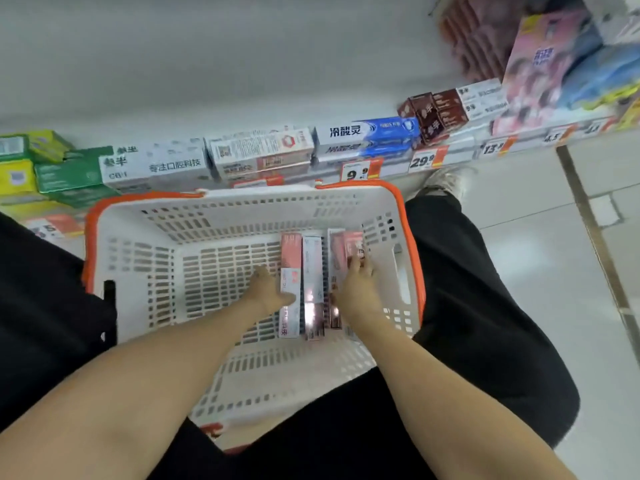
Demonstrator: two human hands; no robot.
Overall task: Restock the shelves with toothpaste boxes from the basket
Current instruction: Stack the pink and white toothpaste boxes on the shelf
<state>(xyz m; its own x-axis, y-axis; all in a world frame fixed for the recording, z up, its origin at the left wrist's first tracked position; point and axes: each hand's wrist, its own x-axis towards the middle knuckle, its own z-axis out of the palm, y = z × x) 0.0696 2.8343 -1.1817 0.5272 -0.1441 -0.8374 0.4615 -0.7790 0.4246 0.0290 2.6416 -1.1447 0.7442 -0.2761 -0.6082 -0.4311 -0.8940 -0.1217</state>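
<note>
A white basket with an orange rim sits on my lap. Three pink and white toothpaste boxes lie side by side on its floor at the right: a left box, a middle box and a right box. Both my hands are down in the basket. My left hand grips the left box, with its thumb across the top. My right hand has its fingers curled over the right box. The middle box lies untouched between them.
Beyond the basket runs a low shelf with price tags, lined with rows of toothpaste boxes: green, white, red and white, blue, brown. To the right is tiled floor.
</note>
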